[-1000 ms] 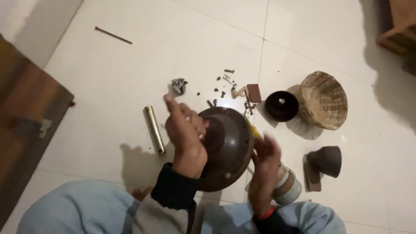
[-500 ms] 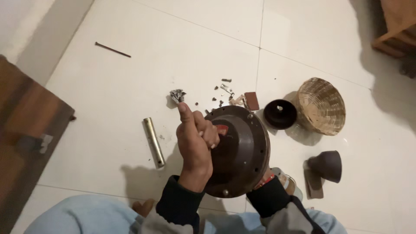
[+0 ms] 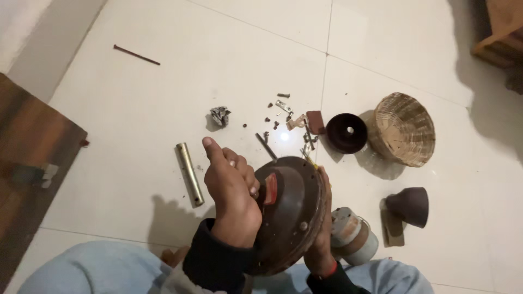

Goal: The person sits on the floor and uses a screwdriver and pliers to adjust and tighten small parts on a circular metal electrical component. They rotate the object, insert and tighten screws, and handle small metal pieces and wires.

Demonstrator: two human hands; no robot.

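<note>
The left hand (image 3: 231, 198) is gripping the front of a dark round motor housing (image 3: 291, 212), held tilted on edge over the lap, while the right hand (image 3: 321, 239) is clamping its rim from behind. On the floor (image 3: 136, 109) are lying a metal tube (image 3: 189, 174), scattered screws (image 3: 283, 109), a black cap (image 3: 346, 132) and a basket (image 3: 403, 128).

A room in a home, used as a makeshift repair spot: the work is spread straight on a glossy white tiled floor (image 3: 136, 114) rather than a bench. Loose screws (image 3: 283, 109), a metal tube (image 3: 189, 174), a thin rod (image 3: 136, 55) and dark caps (image 3: 346, 132) lie scattered beside a woven basket (image 3: 404, 128). Dark wooden furniture (image 3: 32, 158) edges the left, and more wood (image 3: 498, 30) shows in the top right corner.
</note>
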